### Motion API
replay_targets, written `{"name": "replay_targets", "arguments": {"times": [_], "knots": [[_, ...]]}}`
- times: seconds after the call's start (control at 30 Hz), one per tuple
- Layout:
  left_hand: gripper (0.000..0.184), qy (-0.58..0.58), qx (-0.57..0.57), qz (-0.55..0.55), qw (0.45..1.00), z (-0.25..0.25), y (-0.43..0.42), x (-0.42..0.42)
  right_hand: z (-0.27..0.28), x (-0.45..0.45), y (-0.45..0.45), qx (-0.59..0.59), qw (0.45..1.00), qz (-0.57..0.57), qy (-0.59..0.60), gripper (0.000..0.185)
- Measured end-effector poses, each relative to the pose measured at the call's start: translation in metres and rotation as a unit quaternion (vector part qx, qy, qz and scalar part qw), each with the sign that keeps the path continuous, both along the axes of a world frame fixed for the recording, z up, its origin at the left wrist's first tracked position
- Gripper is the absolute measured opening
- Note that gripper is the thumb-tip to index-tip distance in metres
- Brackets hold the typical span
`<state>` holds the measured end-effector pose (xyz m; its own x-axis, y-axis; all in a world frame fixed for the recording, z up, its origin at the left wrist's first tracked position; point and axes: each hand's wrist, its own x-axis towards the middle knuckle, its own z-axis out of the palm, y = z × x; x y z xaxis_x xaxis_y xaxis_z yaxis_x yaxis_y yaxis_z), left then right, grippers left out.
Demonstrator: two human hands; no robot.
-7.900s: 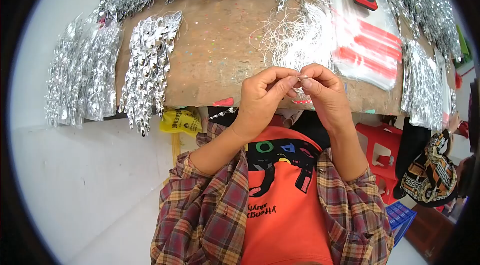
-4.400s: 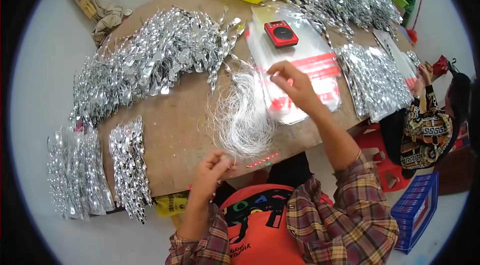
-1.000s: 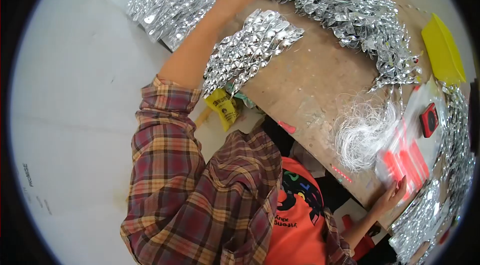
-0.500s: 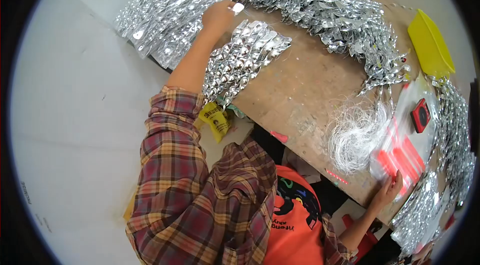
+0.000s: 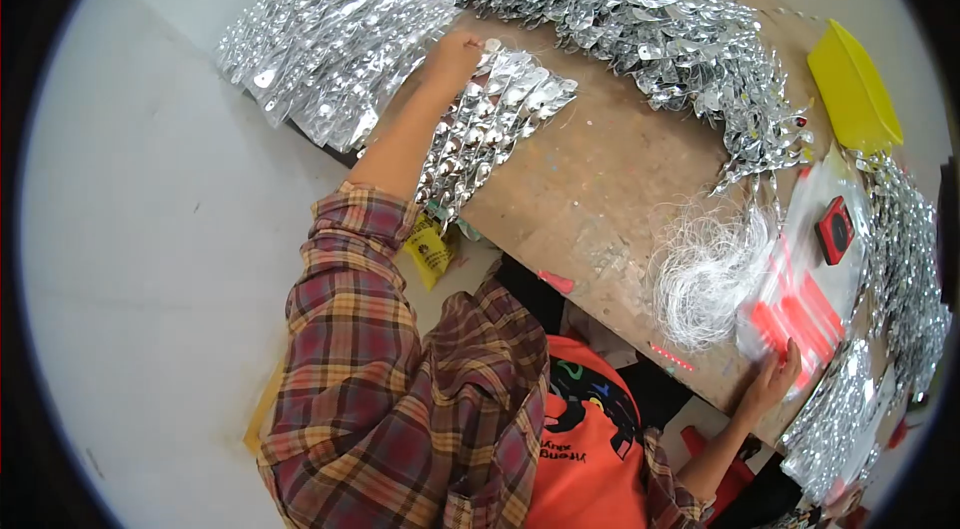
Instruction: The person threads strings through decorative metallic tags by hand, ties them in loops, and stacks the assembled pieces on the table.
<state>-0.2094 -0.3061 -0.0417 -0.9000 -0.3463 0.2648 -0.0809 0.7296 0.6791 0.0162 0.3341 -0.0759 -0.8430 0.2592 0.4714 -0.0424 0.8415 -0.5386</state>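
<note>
My left hand (image 5: 452, 59) reaches to the upper left, its fingers pinched on the top end of a silver twisted strand. That strand lies at the small bundle of silver strands (image 5: 510, 94) on the brown table (image 5: 610, 169). Toward the lower right, my right hand (image 5: 772, 381) rests at the near edge of the clear plastic bags with red bands (image 5: 805, 314), its fingers apart. Between the hands, nearer the right one, sits a tangle of thin white strings (image 5: 705, 279).
Bagged silver strands (image 5: 345, 54) lie at the far left, and a long silver heap (image 5: 640, 19) runs along the back. A yellow bin (image 5: 855, 89) and a red device (image 5: 835, 229) are on the right. More silver strands (image 5: 830, 424) lie beyond my right hand.
My left hand has come from my right side to the far left, then moved down to the small bundle with a silver piece. My right hand has settled by the bags.
</note>
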Motion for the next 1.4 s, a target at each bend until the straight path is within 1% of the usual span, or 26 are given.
{"name": "replay_targets", "arguments": {"times": [0.07, 0.2, 0.23, 0.27, 0.33, 0.37, 0.4, 0.47, 0.5, 0.6, 0.63, 0.67, 0.73, 0.77, 0.8, 0.83, 0.87, 0.93, 1.0, 1.1, 1.17, 1.33, 1.4], "knots": [[0.025, 0.025, 0.011, 0.016, 1.0, -0.003, -0.003, 0.007, -0.003, -0.001, 0.002, 0.0, 1.0, 0.009, 0.01, 0.032], [0.03, 0.06, 0.034, 0.013, 0.997, 0.01, -0.008, 0.033, -0.002, -0.001, 0.002, 0.02, 1.0, 0.014, 0.006, 0.031], [0.039, 0.033, 0.053, 0.009, 0.998, 0.017, -0.014, 0.045, -0.004, -0.002, 0.004, 0.03, 0.999, 0.01, 0.013, 0.032], [0.039, 0.031, 0.052, 0.01, 0.998, 0.02, -0.015, 0.056, -0.005, -0.001, 0.006, 0.04, 0.999, 0.006, 0.02, 0.032], [0.052, -0.116, 0.078, -0.029, 0.99, 0.054, 0.002, 0.093, -0.006, -0.002, 0.007, 0.024, 1.0, 0.006, 0.018, 0.032], [0.069, -0.181, 0.082, -0.068, 0.978, 0.063, 0.005, 0.103, -0.006, -0.003, 0.006, 0.01, 1.0, 0.005, 0.02, 0.032], [0.069, -0.183, 0.081, -0.064, 0.978, 0.059, 0.004, 0.105, -0.006, -0.003, 0.006, 0.008, 1.0, 0.008, 0.018, 0.032], [0.082, -0.161, 0.033, -0.146, 0.976, 0.05, 0.011, 0.107, -0.005, -0.002, 0.007, 0.018, 1.0, 0.01, 0.018, 0.032], [0.089, -0.174, 0.029, -0.149, 0.973, 0.044, 0.017, 0.109, -0.005, -0.001, 0.007, 0.019, 1.0, 0.009, 0.016, 0.032], [0.088, -0.196, 0.0, -0.128, 0.972, 0.062, 0.045, 0.113, -0.003, -0.001, 0.006, 0.024, 0.999, 0.008, 0.021, 0.032], [0.086, -0.148, -0.03, -0.151, 0.977, 0.047, 0.038, 0.107, -0.003, -0.001, 0.006, 0.019, 1.0, 0.009, 0.022, 0.032], [0.086, -0.15, -0.03, -0.153, 0.976, 0.043, 0.037, 0.107, -0.003, -0.001, 0.005, 0.014, 1.0, 0.011, 0.024, 0.032], [0.084, -0.117, -0.013, -0.153, 0.981, 0.049, 0.044, 0.114, -0.003, -0.001, 0.004, 0.014, 1.0, 0.01, 0.021, 0.032], [0.082, -0.074, -0.097, -0.136, 0.983, 0.038, 0.039, 0.114, -0.002, -0.001, 0.004, 0.013, 1.0, 0.009, 0.021, 0.032], [0.082, -0.078, -0.096, -0.135, 0.983, 0.035, 0.042, 0.12, -0.003, 0.0, 0.004, 0.013, 1.0, 0.011, 0.017, 0.032], [0.08, -0.001, -0.18, -0.105, 0.978, 0.03, 0.047, 0.129, -0.003, 0.0, 0.003, 0.01, 1.0, 0.007, 0.018, 0.032], [0.079, 0.078, -0.262, -0.074, 0.959, 0.027, 0.053, 0.138, -0.003, 0.0, 0.004, 0.008, 1.0, 0.002, 0.02, 0.032], [0.077, 0.069, -0.255, -0.087, 0.961, 0.029, 0.072, 0.16, -0.005, -0.001, 0.006, 0.003, 1.0, 0.006, 0.026, 0.032], [0.079, 0.023, -0.324, -0.048, 0.945, 0.019, 0.086, 0.179, -0.009, -0.003, 0.009, -0.002, 0.999, 0.01, 0.033, 0.032], [0.082, 0.014, -0.317, -0.031, 0.948, 0.006, 0.087, 0.191, -0.01, -0.002, 0.014, 0.018, 0.999, 0.012, 0.038, 0.032], [0.084, 0.006, -0.297, -0.022, 0.955, 0.007, 0.087, 0.195, -0.007, -0.001, 0.008, -0.05, 0.999, 0.006, 0.02, 0.032], [0.088, -0.002, -0.285, -0.027, 0.958, 0.003, 0.072, 0.2, -0.007, -0.001, 0.008, -0.029, 0.999, 0.006, 0.025, 0.033], [0.089, -0.029, -0.256, -0.021, 0.966, 0.006, 0.069, 0.203, -0.007, -0.001, 0.009, -0.031, 0.999, 0.004, 0.025, 0.032]]}}
